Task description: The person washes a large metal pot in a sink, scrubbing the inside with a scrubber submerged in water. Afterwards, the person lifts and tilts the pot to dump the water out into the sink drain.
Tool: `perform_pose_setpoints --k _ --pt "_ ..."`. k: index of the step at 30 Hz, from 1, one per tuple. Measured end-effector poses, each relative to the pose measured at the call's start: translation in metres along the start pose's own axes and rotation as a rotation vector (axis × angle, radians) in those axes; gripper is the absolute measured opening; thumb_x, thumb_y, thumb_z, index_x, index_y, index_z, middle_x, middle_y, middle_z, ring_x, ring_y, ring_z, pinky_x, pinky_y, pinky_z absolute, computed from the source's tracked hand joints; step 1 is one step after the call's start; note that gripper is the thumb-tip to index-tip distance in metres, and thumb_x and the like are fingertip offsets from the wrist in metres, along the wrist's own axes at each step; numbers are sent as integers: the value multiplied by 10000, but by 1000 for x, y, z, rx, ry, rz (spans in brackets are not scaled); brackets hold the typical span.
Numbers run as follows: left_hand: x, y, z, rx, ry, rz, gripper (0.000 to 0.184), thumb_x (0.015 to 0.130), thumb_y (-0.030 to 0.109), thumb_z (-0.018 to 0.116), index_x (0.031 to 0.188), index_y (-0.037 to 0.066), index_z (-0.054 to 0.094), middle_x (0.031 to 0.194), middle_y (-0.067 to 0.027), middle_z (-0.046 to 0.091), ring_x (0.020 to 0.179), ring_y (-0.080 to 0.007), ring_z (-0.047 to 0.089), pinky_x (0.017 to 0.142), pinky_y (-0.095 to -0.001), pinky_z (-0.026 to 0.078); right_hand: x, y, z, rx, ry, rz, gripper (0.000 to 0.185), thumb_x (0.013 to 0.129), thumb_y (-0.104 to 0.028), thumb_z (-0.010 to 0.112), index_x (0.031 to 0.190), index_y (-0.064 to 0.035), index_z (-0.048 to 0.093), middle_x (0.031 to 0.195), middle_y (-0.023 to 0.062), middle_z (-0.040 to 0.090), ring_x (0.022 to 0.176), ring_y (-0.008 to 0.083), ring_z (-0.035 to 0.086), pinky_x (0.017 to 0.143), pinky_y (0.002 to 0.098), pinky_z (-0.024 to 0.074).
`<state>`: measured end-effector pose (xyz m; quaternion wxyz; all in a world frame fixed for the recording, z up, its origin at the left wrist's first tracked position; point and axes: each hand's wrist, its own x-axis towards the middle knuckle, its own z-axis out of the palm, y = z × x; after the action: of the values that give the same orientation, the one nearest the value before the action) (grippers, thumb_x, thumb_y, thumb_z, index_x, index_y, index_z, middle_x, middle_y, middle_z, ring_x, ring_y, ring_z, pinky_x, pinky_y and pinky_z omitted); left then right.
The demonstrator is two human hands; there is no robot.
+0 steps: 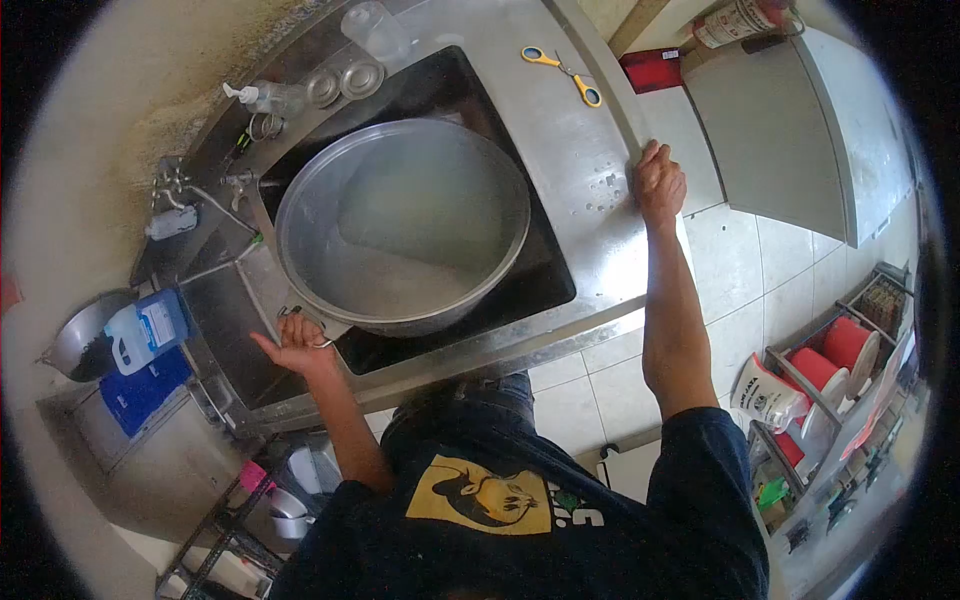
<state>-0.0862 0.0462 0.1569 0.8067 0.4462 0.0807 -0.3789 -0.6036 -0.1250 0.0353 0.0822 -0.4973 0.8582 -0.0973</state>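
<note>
From where I watch, the steel desk (615, 235) spreads widest, curving from 12 o'clock round to 8. Within it lies the dark sink (470, 90), and in or over that sits the big metal basin (400, 326), just left of centre, holding what looks like cloudy water. My right hand (660, 185), at 3 o'clock of the basin and well apart from it, is folded narrow on the desk's outer edge; whether it grips, I can't tell. My left hand (298, 343), between 7 and 8, is beside the basin's rim, thumb spread and fingers partly curled by a small metal piece; I can't tell if it holds that. A blue-labelled jug (148, 333) stands further out at 8, the tap (240, 180) at 9, and yellow-handled scissors (567, 72) lie between 1 and 2.

My worry is weight: a pull on one side alone could tip the basin and slop its load over the rim. The scissors lie open on wet-looking steel, so a sweeping right forearm might catch their blades.

The basin's underside is hidden, murk and glare blur its depth, my left fingertips are hard to make out, and the dark lens border cuts off the outer shelves
</note>
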Motion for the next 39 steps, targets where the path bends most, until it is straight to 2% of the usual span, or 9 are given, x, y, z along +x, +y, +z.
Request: perform_pose_setpoints --k 1,3,13,19,24,30,33,39 --pt "2 2 -4 -1 2 2 538 842 539 574 637 121 305 506 32 236 393 -68 169 325 -244 102 0 1 0 0 -1 -3 428 951 -380 319 865 -39 563 783 271 626 773 453 612 709 519 479" --pt "8 4 -13 -13 -130 -47 522 822 541 601 723 88 362 518 27 236 402 -84 188 316 -242 149 1 1 2 -33 14 -13 431 952 -375 313 871 -32 562 787 270 626 776 457 609 707 521 475" --pt "8 4 -8 -65 -81 -66 545 815 563 595 719 83 354 518 32 228 407 -80 200 333 -233 159 1 -2 1 -63 -24 -1 430 948 -390 324 886 -37 561 802 275 632 788 437 627 722 494 503" --pt "7 3 -6 -44 -160 -80 552 828 571 569 658 83 373 508 37 246 406 -74 207 342 -239 150 2 2 8 -66 32 -12 401 946 -371 350 842 -40 552 758 282 623 750 444 627 683 509 508" --pt "5 2 7 -10 -72 -41 554 825 575 572 674 72 396 511 39 244 408 -74 188 348 -242 137 1 3 9 -68 88 -42 384 942 -363 371 816 -42 540 725 272 622 720 440 627 668 502 511" --pt "5 1 7 1 -113 -27 540 811 547 611 757 60 385 526 32 251 403 -70 207 328 -225 156 -2 -1 4 -40 77 -47 393 945 -364 358 844 -40 556 743 270 625 733 437 626 673 505 504" --pt "6 1 8 -68 -92 -37 541 838 555 568 740 43 426 540 30 256 412 -66 182 356 -222 141 -3 -5 -1 -55 49 -21 394 947 -362 348 865 -40 560 760 268 628 746 435 625 683 507 498" --pt "-2 -6 26 -98 -139 -92 547 836 558 569 724 47 408 548 28 260 413 -67 196 346 -223 145 -1 -4 3 -89 16 1 409 950 -365 328 880 -34 558 790 273 629 772 436 621 709 509 488"
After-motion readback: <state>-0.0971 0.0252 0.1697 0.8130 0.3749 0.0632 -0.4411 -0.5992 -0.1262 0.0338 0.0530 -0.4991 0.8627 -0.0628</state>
